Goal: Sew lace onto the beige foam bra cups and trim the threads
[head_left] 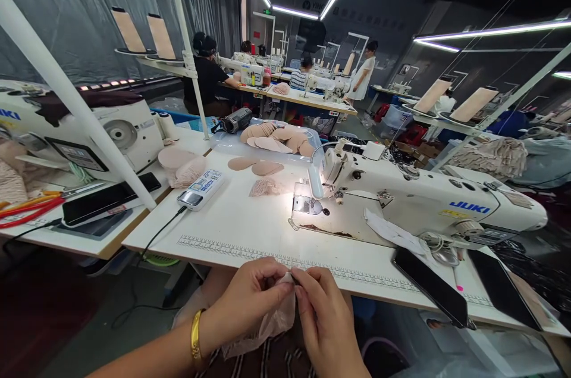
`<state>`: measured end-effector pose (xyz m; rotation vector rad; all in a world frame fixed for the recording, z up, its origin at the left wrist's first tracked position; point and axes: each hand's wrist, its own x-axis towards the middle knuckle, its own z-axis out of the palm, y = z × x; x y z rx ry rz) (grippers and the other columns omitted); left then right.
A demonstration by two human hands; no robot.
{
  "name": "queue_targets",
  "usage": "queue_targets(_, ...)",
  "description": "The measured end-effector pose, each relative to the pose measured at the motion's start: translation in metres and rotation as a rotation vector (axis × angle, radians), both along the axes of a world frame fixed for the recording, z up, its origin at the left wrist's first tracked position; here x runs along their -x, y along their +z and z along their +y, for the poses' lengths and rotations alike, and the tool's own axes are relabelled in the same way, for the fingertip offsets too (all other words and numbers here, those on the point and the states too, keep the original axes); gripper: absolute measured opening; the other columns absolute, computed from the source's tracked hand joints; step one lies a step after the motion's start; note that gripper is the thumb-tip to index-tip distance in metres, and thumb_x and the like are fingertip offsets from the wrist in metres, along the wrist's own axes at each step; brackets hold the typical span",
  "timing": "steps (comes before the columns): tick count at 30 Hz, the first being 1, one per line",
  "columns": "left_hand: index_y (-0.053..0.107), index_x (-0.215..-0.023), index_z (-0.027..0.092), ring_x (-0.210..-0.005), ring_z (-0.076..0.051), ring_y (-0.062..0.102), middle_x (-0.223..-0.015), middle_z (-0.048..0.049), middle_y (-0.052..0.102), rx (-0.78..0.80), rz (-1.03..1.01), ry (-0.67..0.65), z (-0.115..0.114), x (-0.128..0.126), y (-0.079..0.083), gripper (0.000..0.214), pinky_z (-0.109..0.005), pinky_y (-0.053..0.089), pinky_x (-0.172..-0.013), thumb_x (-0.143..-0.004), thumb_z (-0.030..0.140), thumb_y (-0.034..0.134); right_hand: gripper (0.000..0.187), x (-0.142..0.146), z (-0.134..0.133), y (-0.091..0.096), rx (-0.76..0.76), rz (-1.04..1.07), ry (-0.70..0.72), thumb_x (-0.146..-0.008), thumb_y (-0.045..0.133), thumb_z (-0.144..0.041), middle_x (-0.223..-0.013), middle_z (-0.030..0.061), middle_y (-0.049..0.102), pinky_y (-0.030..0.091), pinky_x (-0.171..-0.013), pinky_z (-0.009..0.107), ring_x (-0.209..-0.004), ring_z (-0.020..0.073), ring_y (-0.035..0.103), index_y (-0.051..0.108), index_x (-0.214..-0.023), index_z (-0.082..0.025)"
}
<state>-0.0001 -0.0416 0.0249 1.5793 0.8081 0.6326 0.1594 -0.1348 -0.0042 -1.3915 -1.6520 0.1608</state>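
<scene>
At the table's front edge, my left hand point(254, 294) pinches a pale, thin piece of fabric point(282, 314) between thumb and fingers. My right hand point(328, 315) is closed against it, its fingertips meeting the left ones at the fabric's top edge. A small dark bit shows between the fingertips, too small to name. The rest of the fabric hangs over my lap. Beyond my hands stands a white sewing machine point(419, 193) with its lamp lit over the needle plate point(307, 204). Left of the needle plate lies a gathered pinkish fabric piece point(267, 187).
Beige oval pads point(256, 166) lie behind, near a clear plastic bin point(307, 134) of more pads. A white power bank point(200, 189) with a cable sits left. Two black phones point(430, 286) rest right. A ruler strip point(250, 250) runs along the front edge. Co-workers sit farther back.
</scene>
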Motion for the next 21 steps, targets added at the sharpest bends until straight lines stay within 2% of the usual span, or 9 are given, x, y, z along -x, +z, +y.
queue_targets(3,0.081,-0.081,0.020,-0.079,-0.022,0.061,-0.078,-0.0044,0.071,-0.146,0.068,-0.008,0.000,0.001,0.001,0.023,-0.031,0.045,-0.074,-0.090,0.032,0.063,0.042,0.003,0.000,-0.001,-0.030,-0.050,-0.011,-0.102,0.048,-0.009,-0.105,0.0065,0.059,0.058,-0.072,0.028,-0.087,0.0187,0.065,0.064,-0.136,-0.029)
queue_targets(5,0.079,-0.077,0.020,-0.077,-0.021,0.059,-0.074,-0.0035,0.068,-0.177,0.081,-0.021,0.000,0.001,0.001,0.025,-0.030,0.044,-0.072,-0.091,0.033,0.061,0.041,0.000,0.002,-0.001,-0.077,-0.085,-0.042,-0.102,0.048,-0.009,-0.105,0.0066,0.058,0.057,-0.072,0.028,-0.088,0.0181,0.064,0.066,-0.133,-0.029)
queue_targets(7,0.079,-0.076,0.020,-0.078,-0.021,0.060,-0.075,-0.0034,0.068,-0.126,0.077,-0.033,0.001,0.001,0.001,0.024,-0.030,0.044,-0.074,-0.088,0.034,0.063,0.037,-0.012,0.006,-0.002,-0.116,-0.088,-0.131,-0.102,0.050,-0.011,-0.106,0.0070,0.058,0.057,-0.074,0.029,-0.089,0.0186,0.064,0.068,-0.131,-0.028)
queue_targets(10,0.076,-0.076,0.018,-0.080,-0.022,0.061,-0.077,-0.0032,0.069,0.049,0.048,-0.036,0.003,0.003,-0.001,0.021,-0.031,0.044,-0.077,-0.081,0.037,0.068,0.029,-0.041,0.016,0.000,-0.124,-0.022,-0.306,-0.105,0.053,-0.019,-0.104,0.0076,0.058,0.057,-0.077,0.033,-0.092,0.0207,0.064,0.069,-0.127,-0.026)
queue_targets(11,0.073,-0.074,0.018,-0.078,-0.021,0.059,-0.075,-0.0024,0.067,0.098,0.032,-0.031,0.004,0.003,-0.002,0.022,-0.031,0.044,-0.076,-0.080,0.039,0.069,0.026,-0.050,0.019,0.000,-0.108,-0.002,-0.314,-0.105,0.053,-0.022,-0.103,0.0078,0.060,0.057,-0.078,0.034,-0.093,0.0217,0.064,0.069,-0.125,-0.025)
queue_targets(14,0.062,-0.066,0.018,-0.068,-0.017,0.050,-0.065,0.0020,0.056,0.155,-0.004,-0.008,0.008,0.004,-0.003,0.032,-0.029,0.039,-0.068,-0.079,0.045,0.071,0.025,-0.059,0.020,-0.004,0.019,0.067,-0.228,-0.107,0.051,-0.032,-0.105,0.0084,0.066,0.058,-0.079,0.035,-0.096,0.0231,0.067,0.067,-0.126,-0.025)
queue_targets(17,0.052,-0.060,0.019,-0.062,-0.013,0.041,-0.060,0.0057,0.044,0.155,-0.021,0.061,0.010,0.003,-0.004,0.043,-0.026,0.033,-0.061,-0.077,0.050,0.076,0.044,-0.037,0.010,-0.011,0.128,0.135,-0.116,-0.105,0.057,-0.044,-0.107,0.0082,0.068,0.060,-0.073,0.032,-0.090,0.0223,0.069,0.052,-0.144,-0.026)
queue_targets(20,0.049,-0.061,0.020,-0.059,-0.012,0.042,-0.059,0.0064,0.046,0.257,-0.115,0.127,0.007,-0.001,-0.007,0.052,-0.025,0.036,-0.058,-0.073,0.058,0.082,0.074,-0.001,0.002,-0.017,0.044,0.068,0.050,-0.087,0.077,-0.061,-0.113,0.0097,0.066,0.062,-0.076,0.036,-0.091,0.0259,0.068,0.048,-0.146,-0.028)
queue_targets(21,0.049,-0.062,0.020,-0.058,-0.013,0.045,-0.059,0.0058,0.049,0.305,-0.156,0.136,0.006,-0.002,-0.008,0.054,-0.025,0.038,-0.057,-0.072,0.060,0.083,0.071,0.010,0.003,-0.019,0.013,0.074,0.058,-0.088,0.077,-0.059,-0.115,0.0101,0.066,0.062,-0.078,0.037,-0.093,0.0266,0.068,0.048,-0.144,-0.028)
